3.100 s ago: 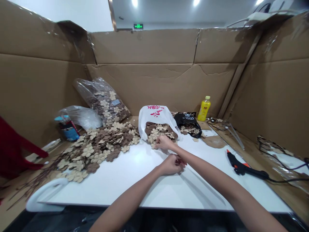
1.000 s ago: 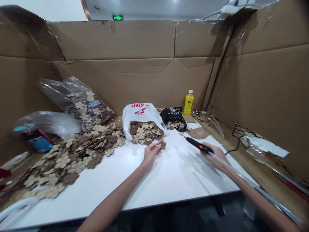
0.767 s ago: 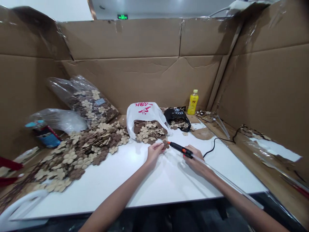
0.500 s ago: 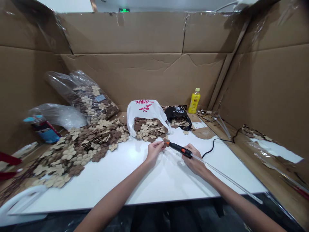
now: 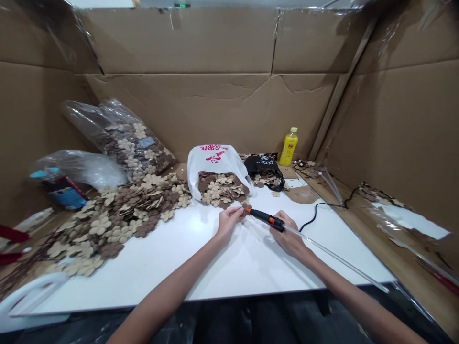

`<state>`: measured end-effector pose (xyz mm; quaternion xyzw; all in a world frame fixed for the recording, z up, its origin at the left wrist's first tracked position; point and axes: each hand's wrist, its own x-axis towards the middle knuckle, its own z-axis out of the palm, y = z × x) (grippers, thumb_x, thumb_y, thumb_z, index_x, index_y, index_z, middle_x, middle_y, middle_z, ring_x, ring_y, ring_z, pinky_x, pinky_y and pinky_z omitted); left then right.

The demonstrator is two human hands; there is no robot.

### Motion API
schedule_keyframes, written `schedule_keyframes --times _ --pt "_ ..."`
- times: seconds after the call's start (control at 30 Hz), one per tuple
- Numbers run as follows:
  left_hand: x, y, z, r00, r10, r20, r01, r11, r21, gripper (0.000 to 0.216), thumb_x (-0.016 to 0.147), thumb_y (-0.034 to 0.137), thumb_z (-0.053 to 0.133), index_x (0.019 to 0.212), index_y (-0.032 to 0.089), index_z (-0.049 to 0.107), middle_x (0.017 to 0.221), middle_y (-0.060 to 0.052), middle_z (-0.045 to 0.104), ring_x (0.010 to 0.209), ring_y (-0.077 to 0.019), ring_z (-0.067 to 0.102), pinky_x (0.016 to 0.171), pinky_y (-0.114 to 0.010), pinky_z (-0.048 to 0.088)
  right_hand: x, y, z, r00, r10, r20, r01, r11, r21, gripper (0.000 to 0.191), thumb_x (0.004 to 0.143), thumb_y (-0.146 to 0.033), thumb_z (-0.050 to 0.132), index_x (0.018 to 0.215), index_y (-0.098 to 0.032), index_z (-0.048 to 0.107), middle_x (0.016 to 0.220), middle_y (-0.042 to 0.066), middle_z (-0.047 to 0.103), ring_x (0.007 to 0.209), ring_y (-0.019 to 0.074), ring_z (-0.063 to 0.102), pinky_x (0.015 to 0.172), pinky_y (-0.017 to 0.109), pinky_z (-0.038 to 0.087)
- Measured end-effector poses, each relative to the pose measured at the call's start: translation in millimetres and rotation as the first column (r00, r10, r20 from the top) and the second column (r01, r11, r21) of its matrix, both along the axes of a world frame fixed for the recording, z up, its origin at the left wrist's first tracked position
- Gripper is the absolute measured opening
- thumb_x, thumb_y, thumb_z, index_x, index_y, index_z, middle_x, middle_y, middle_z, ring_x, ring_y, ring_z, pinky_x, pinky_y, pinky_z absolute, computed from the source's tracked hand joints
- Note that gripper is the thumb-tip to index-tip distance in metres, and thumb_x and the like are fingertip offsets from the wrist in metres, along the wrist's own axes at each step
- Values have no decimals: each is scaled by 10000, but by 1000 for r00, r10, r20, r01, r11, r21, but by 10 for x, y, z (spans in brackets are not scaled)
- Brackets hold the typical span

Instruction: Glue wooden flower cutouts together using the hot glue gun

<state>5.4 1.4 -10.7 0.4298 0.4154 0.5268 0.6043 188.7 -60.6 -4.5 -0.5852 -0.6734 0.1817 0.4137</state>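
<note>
My right hand (image 5: 287, 235) is wrapped round a black and orange hot glue gun (image 5: 264, 218) pointing left. A long clear glue stick (image 5: 339, 256) runs out of its back end, over my right forearm. Between the fingertips of my left hand (image 5: 228, 222) is a small brown flower piece (image 5: 246, 207), partly hidden by the fingers. The orange nozzle is right at this piece; whether they touch I cannot tell. Just behind my left hand, a white plastic bag (image 5: 215, 160) lies with its mouth open, full of brown and beige flower pieces.
Loose flower pieces (image 5: 132, 215) are heaped on the left of the white table (image 5: 172, 267). Behind them leans a clear bag (image 5: 136, 148) of more. A black bag (image 5: 265, 165), yellow bottle (image 5: 289, 147) and black cable (image 5: 315, 212) are at right. Cardboard walls (image 5: 179, 48) enclose the table.
The view has tipped slightly downward, so the surroundings sit a little higher. Both hands keep nearly the same pose, with the nozzle still at the flower piece.
</note>
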Motion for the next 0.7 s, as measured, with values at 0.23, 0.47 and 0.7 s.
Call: schedule_keyframes --times 0.23,0.47,0.7 --pt "6 6 -6 1000 4 4 -4 1000 -1 230 609 306 708 723 107 695 747 -90 684 705 -167 613 724 -299 474 12 6 -8 1000 9 2 -9 1000 -2 96 686 -230 466 614 -200 411 657 -34 415 556 108 420 516 222 313" --pt "9 12 -10 1000 12 16 -11 1000 -12 264 585 321 725 731 103 696 761 -101 687 702 -172 616 707 -302 476 10 10 -8 1000 -10 13 10 1000 -2 95 678 -222 461 607 -200 402 644 -35 405 557 110 415 510 222 305" --pt "13 10 -2 1000 6 10 -6 1000 -12 249 598 315 710 724 101 689 730 -94 678 676 -163 605 686 -294 468 -3 -7 11 1000 4 20 -4 1000 -16 108 687 -226 462 605 -203 396 645 -30 403 565 115 420 516 223 315"
